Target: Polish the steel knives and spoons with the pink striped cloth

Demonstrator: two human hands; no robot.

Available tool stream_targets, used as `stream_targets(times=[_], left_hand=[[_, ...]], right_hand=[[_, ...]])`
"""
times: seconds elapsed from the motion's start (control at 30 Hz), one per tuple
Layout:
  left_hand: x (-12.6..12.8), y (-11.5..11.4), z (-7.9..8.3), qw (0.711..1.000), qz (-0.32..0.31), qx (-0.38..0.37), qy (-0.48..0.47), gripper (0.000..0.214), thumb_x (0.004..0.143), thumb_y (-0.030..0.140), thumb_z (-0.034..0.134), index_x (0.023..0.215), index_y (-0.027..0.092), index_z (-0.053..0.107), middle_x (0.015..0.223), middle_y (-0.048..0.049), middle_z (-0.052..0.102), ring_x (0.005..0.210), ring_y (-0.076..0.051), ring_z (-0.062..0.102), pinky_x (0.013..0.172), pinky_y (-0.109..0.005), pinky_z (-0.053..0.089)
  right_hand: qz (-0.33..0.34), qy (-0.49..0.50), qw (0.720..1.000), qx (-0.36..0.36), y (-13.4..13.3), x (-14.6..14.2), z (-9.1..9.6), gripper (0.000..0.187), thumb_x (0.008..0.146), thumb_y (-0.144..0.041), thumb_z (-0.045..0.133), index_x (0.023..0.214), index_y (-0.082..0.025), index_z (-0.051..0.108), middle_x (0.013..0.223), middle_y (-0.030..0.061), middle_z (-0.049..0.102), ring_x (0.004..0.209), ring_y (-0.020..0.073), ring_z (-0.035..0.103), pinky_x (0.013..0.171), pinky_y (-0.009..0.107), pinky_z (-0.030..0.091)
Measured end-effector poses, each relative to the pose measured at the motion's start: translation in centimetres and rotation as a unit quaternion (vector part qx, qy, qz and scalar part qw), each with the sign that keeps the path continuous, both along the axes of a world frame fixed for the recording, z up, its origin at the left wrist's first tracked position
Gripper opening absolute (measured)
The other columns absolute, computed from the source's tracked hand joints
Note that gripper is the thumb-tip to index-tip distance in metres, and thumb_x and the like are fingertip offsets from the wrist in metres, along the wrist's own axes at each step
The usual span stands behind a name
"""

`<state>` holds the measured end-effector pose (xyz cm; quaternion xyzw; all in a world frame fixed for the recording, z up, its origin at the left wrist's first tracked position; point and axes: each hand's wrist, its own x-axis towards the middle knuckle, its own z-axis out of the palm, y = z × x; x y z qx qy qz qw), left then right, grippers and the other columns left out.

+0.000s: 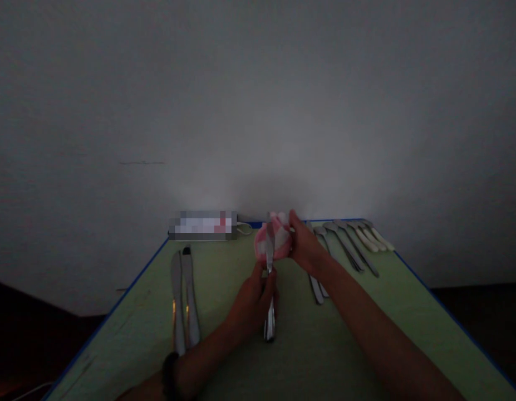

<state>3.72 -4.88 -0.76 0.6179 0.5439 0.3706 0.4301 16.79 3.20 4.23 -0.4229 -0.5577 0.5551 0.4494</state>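
Observation:
Near the middle of the table, my left hand is closed around the handle of a table knife, whose blade points up and away from me. A pink and white checked cloth lies behind and against the blade. My right hand grips this cloth from its right side, fingers partly hidden by it. Two more table knives lie side by side to the left of my left forearm. Under and beside my right forearm lie another knife-like piece of cutlery and several spoons.
The pale green table has blue edges and meets a grey wall at the back. At the back left stands a blurred-out box with a white cable. White-handled cutlery lies at the back right. The light is dim.

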Motion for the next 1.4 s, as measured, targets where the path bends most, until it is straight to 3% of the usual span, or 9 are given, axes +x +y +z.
stream_targets(times=[0.1, 0.2, 0.33, 0.53, 0.7, 0.93, 1.1, 1.23, 1.4], left_hand=[[-0.1, 0.1, 0.1, 1.0, -0.009, 0.003, 0.025, 0.02, 0.091, 0.039, 0.035, 0.095, 0.021, 0.043, 0.052, 0.0066, 0.053, 0.041, -0.013, 0.054, 0.044, -0.022, 0.041], [-0.1, 0.2, 0.1, 0.998, -0.023, 0.008, 0.055, 0.022, 0.091, 0.04, 0.034, 0.088, 0.021, 0.045, 0.05, 0.0057, 0.053, 0.042, -0.013, 0.053, 0.046, -0.023, 0.04], [-0.1, 0.1, 0.0, 0.997, -0.027, 0.025, 0.066, 0.021, 0.091, 0.039, 0.035, 0.089, 0.021, 0.047, 0.054, 0.0041, 0.056, 0.046, -0.014, 0.054, 0.048, -0.023, 0.04], [-0.2, 0.0, 0.3, 0.998, -0.052, -0.019, 0.014, 0.029, 0.088, 0.045, 0.039, 0.078, 0.019, 0.049, 0.055, 0.0027, 0.056, 0.048, -0.013, 0.052, 0.047, -0.023, 0.039], [-0.5, 0.2, 0.2, 0.973, -0.146, -0.117, -0.136, 0.053, 0.091, 0.053, 0.022, 0.084, 0.014, 0.057, 0.056, -0.0026, 0.062, 0.048, -0.014, 0.054, 0.047, -0.023, 0.039], [-0.5, 0.1, 0.4, 0.981, -0.147, -0.074, -0.105, 0.04, 0.091, 0.05, 0.034, 0.076, 0.016, 0.05, 0.045, 0.0056, 0.05, 0.039, -0.008, 0.044, 0.042, -0.019, 0.031], [-0.1, -0.1, 0.6, 0.991, -0.101, -0.035, -0.079, 0.035, 0.09, 0.049, 0.038, 0.074, 0.019, 0.044, 0.042, 0.0087, 0.046, 0.035, -0.008, 0.041, 0.039, -0.018, 0.032], [-0.1, 0.0, 0.6, 0.996, -0.049, -0.023, -0.076, 0.032, 0.089, 0.051, 0.04, 0.079, 0.02, 0.043, 0.04, 0.01, 0.045, 0.031, -0.008, 0.04, 0.034, -0.017, 0.03], [0.2, -0.1, 0.8, 0.996, -0.018, 0.007, -0.083, 0.029, 0.09, 0.049, 0.039, 0.088, 0.02, 0.044, 0.04, 0.0098, 0.047, 0.032, -0.009, 0.043, 0.035, -0.017, 0.034]], right_hand=[[0.043, 0.151, 0.98, -0.126, 0.1, 0.5, 0.6, 0.041, 0.083, -0.052, 0.038, 0.09, -0.017, 0.058, 0.087, 0.007, 0.065, 0.078, 0.0186, 0.061, 0.064, 0.03, 0.048], [0.061, 0.168, 0.976, -0.127, 0.1, 0.9, 0.5, 0.02, 0.076, -0.035, 0.057, 0.082, -0.017, 0.063, 0.084, 0.0046, 0.066, 0.073, 0.0158, 0.059, 0.063, 0.026, 0.047], [0.067, 0.143, 0.98, -0.125, -0.4, 0.2, -0.4, 0.02, 0.07, -0.033, 0.067, 0.081, -0.017, 0.065, 0.079, 0.0026, 0.065, 0.065, 0.0117, 0.056, 0.059, 0.023, 0.044], [0.029, 0.175, 0.978, -0.106, -0.1, -0.9, -0.4, 0.008, 0.069, -0.02, 0.059, 0.064, -0.013, 0.06, 0.059, -0.0014, 0.057, 0.048, 0.0066, 0.047, 0.047, 0.018, 0.038], [-0.035, 0.354, 0.921, -0.158, 0.7, 0.3, 1.2, 0.013, 0.071, -0.019, 0.042, 0.064, -0.015, 0.053, 0.051, 0.0005, 0.055, 0.041, 0.0123, 0.05, 0.04, 0.024, 0.042], [-0.083, 0.462, 0.872, -0.136, 0.7, 1.4, 2.2, 0.01, 0.069, -0.02, 0.043, 0.07, -0.017, 0.052, 0.056, -0.0003, 0.057, 0.047, 0.0129, 0.054, 0.046, 0.025, 0.046], [-0.061, 0.423, 0.899, -0.096, 0.5, -0.2, 1.9, 0.008, 0.07, -0.023, 0.046, 0.071, -0.019, 0.053, 0.064, -0.0028, 0.056, 0.053, 0.0092, 0.05, 0.05, 0.02, 0.043], [-0.057, 0.248, 0.967, -0.036, -0.3, -1.3, 1.1, 0.012, 0.071, -0.028, 0.051, 0.063, -0.019, 0.051, 0.059, -0.0042, 0.048, 0.05, 0.0079, 0.041, 0.044, 0.019, 0.031], [-0.008, 0.12, 0.993, -0.019, -1.9, -2.3, 0.2, 0.009, 0.068, -0.025, 0.06, 0.071, -0.018, 0.059, 0.059, -0.004, 0.051, 0.053, 0.0083, 0.042, 0.05, 0.021, 0.033]])
